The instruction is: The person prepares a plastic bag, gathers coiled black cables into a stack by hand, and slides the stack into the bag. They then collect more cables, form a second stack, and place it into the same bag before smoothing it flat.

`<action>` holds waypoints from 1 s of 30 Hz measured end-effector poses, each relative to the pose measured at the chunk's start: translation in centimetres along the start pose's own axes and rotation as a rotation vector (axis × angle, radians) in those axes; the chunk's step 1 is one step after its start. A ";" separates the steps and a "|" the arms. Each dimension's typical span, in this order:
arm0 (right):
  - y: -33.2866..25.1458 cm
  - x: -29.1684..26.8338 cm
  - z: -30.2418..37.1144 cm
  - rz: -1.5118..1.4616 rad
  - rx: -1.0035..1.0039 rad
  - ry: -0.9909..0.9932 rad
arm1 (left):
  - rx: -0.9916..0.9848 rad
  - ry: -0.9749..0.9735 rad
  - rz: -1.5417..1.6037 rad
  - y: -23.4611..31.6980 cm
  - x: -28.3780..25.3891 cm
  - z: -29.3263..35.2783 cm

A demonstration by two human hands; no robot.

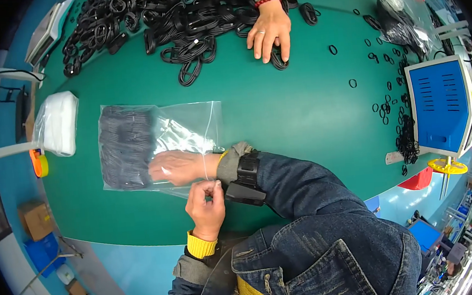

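Observation:
A clear plastic bag (188, 111) lies on the green table, its left part packed with rows of black coiled cables (126, 148). My right hand (177, 166) is inside the bag, reaching in from its right end. Its fingers are stretched out and its fingertips touch the edge of the cable stack. My left hand (205, 207) is closed in a pinch on the bag's rim, just below my right wrist. A black device is strapped round my right wrist.
A large heap of black coiled cables (191, 16) covers the far side. Another person's hand (272, 32) rests on one coil there. Small black rings (353, 83) lie scattered at right, beside a blue-and-white machine (440, 107). White plastic-wrapped material (58, 123) stands left.

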State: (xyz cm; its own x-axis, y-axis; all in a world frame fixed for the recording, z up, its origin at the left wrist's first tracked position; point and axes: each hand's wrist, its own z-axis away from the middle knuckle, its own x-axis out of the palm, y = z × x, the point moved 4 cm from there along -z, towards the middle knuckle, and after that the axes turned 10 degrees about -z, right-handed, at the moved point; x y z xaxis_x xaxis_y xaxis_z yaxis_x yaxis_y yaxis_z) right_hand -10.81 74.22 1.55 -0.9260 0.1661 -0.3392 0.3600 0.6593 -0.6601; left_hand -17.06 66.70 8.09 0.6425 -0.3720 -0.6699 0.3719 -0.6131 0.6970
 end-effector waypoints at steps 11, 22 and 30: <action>-6.1 -15.8 9.5 0.410 0.340 0.079 | -0.089 -0.285 -0.216 -1.9 0.1 0.6; 3.6 -18.1 -1.5 0.552 0.727 0.170 | -0.343 -0.716 0.386 6.2 0.9 -6.6; 3.4 -17.6 2.6 0.417 0.715 0.112 | -0.851 -0.318 1.147 2.3 6.0 -10.1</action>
State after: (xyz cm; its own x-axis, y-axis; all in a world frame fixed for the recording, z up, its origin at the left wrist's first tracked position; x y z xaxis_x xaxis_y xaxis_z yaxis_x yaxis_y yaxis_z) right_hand 7.00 71.65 3.49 -0.6927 0.3903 -0.6065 0.6266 -0.0908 -0.7741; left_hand -5.59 70.07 8.28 0.7223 -0.5665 0.3967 0.1167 0.6652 0.7374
